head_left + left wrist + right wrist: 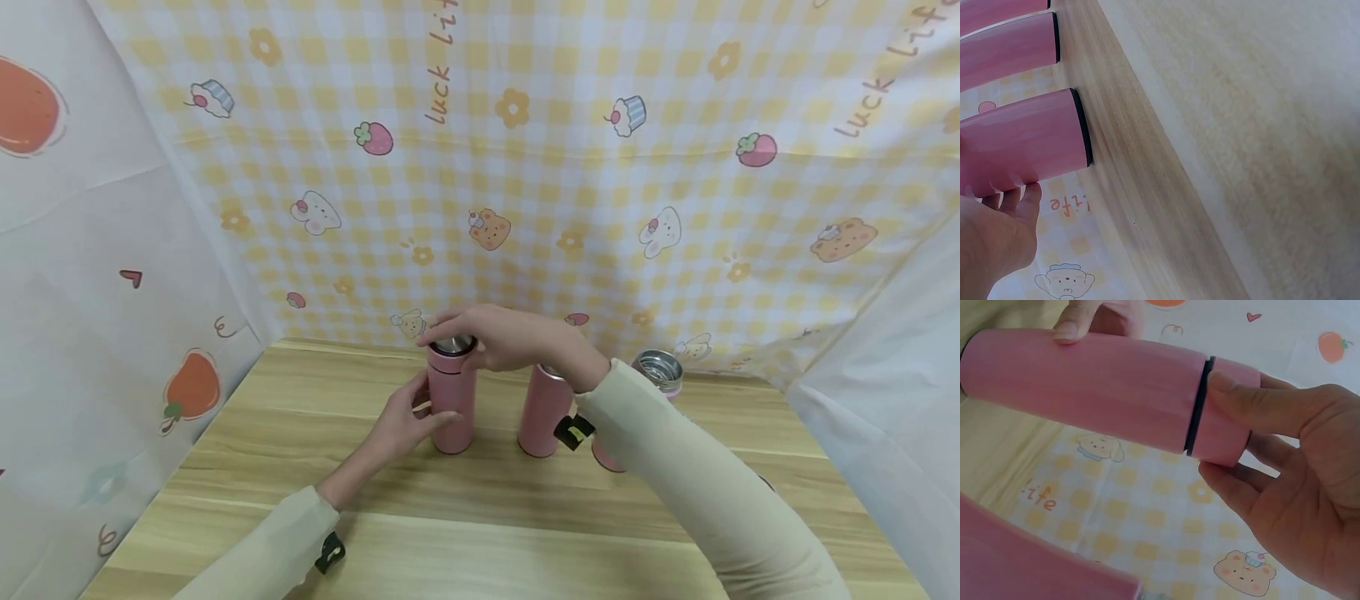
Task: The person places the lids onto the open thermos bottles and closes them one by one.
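Observation:
A pink thermos bottle stands upright at the left of a row of 3. My left hand holds its body low down, thumb in front and fingers at the far side. From above, my right hand grips the pink lid of that bottle between thumb and fingers. In the right wrist view a dark band runs between lid and body. The lid's top is a shiny metal disc. Just right of it stands a second pink bottle, its top mostly hidden by my right wrist.
Behind my right forearm a third pink bottle stands without a lid, its metal mouth showing. A small dark-edged thing peeks out beside the sleeve. The wooden table meets a checked cloth at the back.

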Motion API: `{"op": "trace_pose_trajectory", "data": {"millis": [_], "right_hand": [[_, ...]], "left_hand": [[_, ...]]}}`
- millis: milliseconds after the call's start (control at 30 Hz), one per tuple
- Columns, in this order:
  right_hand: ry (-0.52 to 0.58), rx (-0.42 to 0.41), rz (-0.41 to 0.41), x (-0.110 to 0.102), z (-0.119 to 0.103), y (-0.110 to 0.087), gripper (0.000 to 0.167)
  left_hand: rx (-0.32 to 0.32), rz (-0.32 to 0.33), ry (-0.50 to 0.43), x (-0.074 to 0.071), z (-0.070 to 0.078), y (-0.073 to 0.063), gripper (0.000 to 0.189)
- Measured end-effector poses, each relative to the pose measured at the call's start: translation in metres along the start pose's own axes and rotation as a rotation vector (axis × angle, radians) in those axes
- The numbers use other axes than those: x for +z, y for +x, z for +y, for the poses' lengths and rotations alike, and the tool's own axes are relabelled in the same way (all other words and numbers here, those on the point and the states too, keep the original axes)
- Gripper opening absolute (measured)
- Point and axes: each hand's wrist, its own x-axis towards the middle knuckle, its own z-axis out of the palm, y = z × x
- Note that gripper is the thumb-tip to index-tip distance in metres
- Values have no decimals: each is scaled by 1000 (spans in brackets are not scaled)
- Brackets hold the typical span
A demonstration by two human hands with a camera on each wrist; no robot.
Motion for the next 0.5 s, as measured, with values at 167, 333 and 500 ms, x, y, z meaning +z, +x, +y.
{"op": "trace_pose_trajectory", "data": {"millis": [167,333,500], "right_hand": [[-29,19,4,1,-1,2,60],[-48,24,1,0,-2,3,61],[-45,35,-2,0,-2,4,61]], "left_hand": [[9,-2,2,0,-1,0,64],[11,3,0,0,-1,0,65],[15,0,-4,0,0,-1,64]]}}
